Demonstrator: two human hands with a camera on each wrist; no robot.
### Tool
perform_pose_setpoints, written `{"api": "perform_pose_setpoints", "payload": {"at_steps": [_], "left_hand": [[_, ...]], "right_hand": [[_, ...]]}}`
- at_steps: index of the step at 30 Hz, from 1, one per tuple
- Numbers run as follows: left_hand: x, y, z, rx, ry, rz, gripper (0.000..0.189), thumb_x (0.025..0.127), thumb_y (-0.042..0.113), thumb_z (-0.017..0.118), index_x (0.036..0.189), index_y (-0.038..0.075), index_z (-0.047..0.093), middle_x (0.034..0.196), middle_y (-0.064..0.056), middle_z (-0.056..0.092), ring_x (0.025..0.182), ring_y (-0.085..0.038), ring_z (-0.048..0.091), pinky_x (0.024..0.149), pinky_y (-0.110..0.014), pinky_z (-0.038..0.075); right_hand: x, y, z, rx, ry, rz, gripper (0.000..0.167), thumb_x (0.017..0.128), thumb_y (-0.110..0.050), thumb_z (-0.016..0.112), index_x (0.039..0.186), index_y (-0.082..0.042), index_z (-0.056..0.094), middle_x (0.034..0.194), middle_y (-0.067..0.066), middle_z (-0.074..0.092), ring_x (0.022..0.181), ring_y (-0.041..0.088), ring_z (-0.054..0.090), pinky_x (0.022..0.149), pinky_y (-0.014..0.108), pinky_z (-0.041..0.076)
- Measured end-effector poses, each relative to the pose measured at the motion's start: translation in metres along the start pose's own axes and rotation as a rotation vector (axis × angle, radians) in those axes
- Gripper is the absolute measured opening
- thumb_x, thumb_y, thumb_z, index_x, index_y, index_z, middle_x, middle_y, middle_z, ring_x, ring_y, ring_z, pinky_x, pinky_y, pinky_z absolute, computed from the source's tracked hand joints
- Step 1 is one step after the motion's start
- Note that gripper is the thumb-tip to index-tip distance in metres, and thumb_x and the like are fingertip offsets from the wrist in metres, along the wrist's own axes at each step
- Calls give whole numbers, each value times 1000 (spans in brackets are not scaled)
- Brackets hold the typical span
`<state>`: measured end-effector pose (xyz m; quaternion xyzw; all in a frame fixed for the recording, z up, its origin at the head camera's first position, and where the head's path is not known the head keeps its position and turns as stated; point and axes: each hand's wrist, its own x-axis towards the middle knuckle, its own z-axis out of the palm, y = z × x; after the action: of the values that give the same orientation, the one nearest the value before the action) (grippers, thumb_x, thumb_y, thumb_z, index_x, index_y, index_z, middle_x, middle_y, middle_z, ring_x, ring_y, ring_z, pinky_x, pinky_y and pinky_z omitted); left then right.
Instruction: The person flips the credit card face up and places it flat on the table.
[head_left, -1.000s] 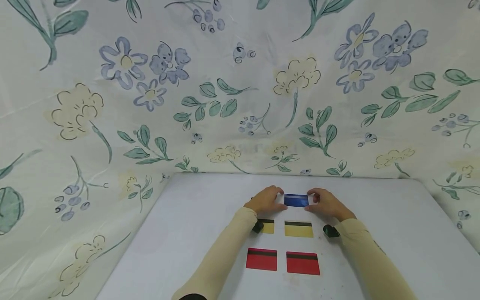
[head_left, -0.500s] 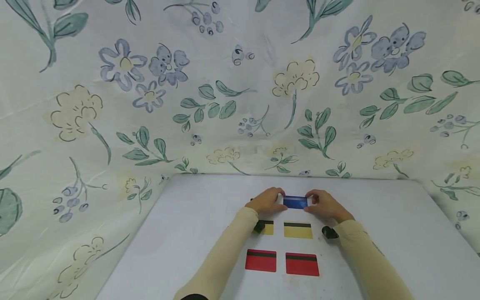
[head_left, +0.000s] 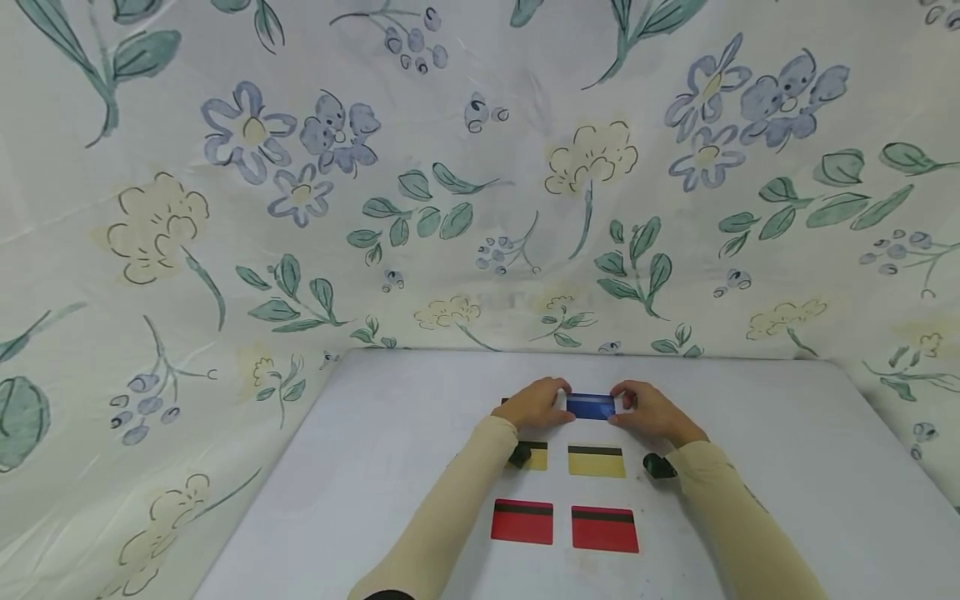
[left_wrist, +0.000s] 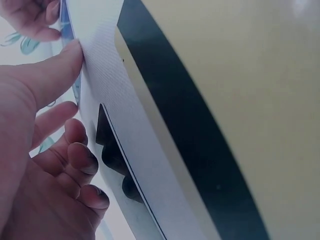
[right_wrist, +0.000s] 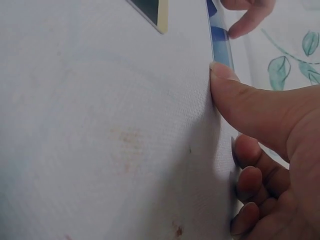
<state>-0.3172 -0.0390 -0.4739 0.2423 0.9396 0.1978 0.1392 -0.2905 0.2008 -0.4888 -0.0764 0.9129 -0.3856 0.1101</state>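
Observation:
A blue card (head_left: 590, 407) with a stripe along its far edge lies at the far part of the white table. My left hand (head_left: 534, 403) holds its left end, thumb at the near corner and index finger at the far corner. At the opposite end my right hand (head_left: 651, 408) grips the right corners the same way. In the left wrist view, the thumb (left_wrist: 62, 70) meets the card's near edge, and the other fingers curl above a dark, shiny card (left_wrist: 116, 150) mostly hidden under the hand. The right wrist view has the thumb (right_wrist: 235, 87) against the blue card's edge (right_wrist: 222, 55).
Nearer me lie two yellow cards (head_left: 596, 462) with dark stripes; a black wrist camera (head_left: 519, 454) partly covers the left one. Two red cards (head_left: 604, 529) form the nearest row. Floral cloth (head_left: 480, 208) hangs behind the white table (head_left: 360, 467).
Both hands stay at the blue card's ends, which sits almost where it was. The whole view has shifted slightly, and the left hand has moved a touch, baring a dark corner beside it.

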Motion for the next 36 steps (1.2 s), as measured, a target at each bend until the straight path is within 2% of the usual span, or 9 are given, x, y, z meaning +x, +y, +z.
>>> {"api": "perform_pose_setpoints", "payload": {"at_steps": [17, 28, 36], "left_hand": [[1, -2, 3, 2, -3, -6, 50, 99, 34, 71, 140, 11, 57, 125, -8, 66, 108, -16, 60, 105, -33, 51], [0, -1, 5, 18, 20, 13, 49, 99, 32, 70, 140, 8, 56, 115, -6, 65, 98, -13, 56, 97, -31, 51], [-6, 3, 2, 42, 18, 11, 49, 99, 34, 70, 140, 9, 58, 112, -3, 65, 98, -12, 56, 99, -31, 50]], "right_hand": [[-3, 0, 2, 13, 8, -31, 47, 89, -12, 79, 130, -1, 58, 99, 10, 51, 94, 22, 51, 80, 34, 43], [-1, 3, 2, 3, -7, -43, 50, 89, -14, 80, 131, 1, 58, 100, 9, 52, 94, 22, 51, 80, 34, 43], [0, 6, 0, 20, -20, -110, 55, 85, -14, 83, 130, 6, 57, 101, 10, 53, 93, 22, 50, 80, 35, 42]]}}
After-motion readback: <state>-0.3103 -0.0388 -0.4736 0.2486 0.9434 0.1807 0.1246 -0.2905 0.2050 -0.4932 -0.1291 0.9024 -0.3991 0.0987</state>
